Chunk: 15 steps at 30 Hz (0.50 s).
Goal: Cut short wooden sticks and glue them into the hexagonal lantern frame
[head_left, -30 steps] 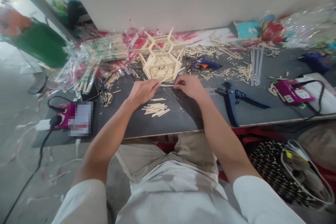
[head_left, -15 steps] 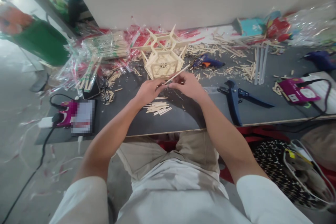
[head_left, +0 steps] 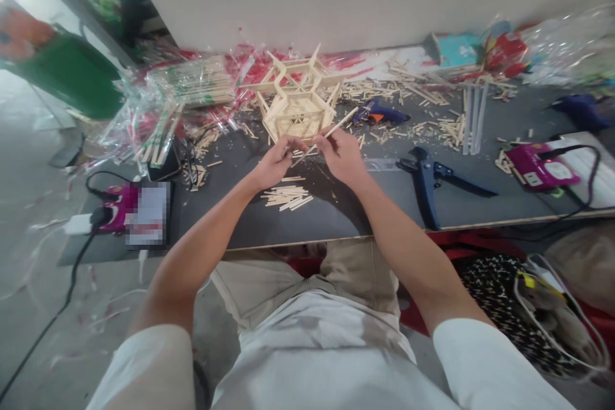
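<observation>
Wooden stick [head_left: 343, 120], slender and pale, is held above the near-middle part of the dark worktable [head_left: 259, 230], slanting from near left to far right. The person's right hand [head_left: 335, 148] is clamped on it, thumb and fingers pinched around its shaft; the far end projects beyond the fingers. The left hand [head_left: 283, 152] is beside the stick's near end, fingers curled. Whether those fingers grip or touch anything cannot be told at this scale. The two hands are near each other but apart.

Directly on the far side of the hands stands a lattice structure [head_left: 298, 106] of joined sticks, with pointed members rising at its far side. On the near side of the hands lies a loose pile of short cut sticks [head_left: 287, 196].

To the right of the right hand are a clear ruler [head_left: 382, 164] and, touching or overlapping its right end, a dark blue cutter [head_left: 425, 189] with spread handles. Farther off lies a blue glue gun [head_left: 387, 113] among scattered offcuts. Plastic-wrapped stick bundles [head_left: 202, 80] occupy the far left.
</observation>
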Tool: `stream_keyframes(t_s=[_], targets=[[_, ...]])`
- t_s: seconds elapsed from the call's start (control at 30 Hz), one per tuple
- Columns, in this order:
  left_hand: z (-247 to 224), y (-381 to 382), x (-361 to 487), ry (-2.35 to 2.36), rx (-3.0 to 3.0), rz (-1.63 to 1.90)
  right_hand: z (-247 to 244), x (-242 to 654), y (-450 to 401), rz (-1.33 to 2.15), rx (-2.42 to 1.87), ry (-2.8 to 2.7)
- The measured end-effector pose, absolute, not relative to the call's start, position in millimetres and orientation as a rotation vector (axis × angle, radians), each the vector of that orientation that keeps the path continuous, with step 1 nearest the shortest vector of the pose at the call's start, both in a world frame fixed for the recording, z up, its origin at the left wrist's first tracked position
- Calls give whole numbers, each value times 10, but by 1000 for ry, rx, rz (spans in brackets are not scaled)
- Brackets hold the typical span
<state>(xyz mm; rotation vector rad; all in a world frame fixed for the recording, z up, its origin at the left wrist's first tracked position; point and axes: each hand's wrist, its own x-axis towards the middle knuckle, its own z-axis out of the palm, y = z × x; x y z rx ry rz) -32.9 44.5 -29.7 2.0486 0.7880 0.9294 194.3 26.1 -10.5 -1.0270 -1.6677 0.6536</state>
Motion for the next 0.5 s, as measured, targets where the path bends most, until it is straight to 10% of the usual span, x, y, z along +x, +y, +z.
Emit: stream_keyframes(t_s=[0.5], targets=[[-365,397,-241,723,1875,885,-180,1877,235,634,-997,-1896]])
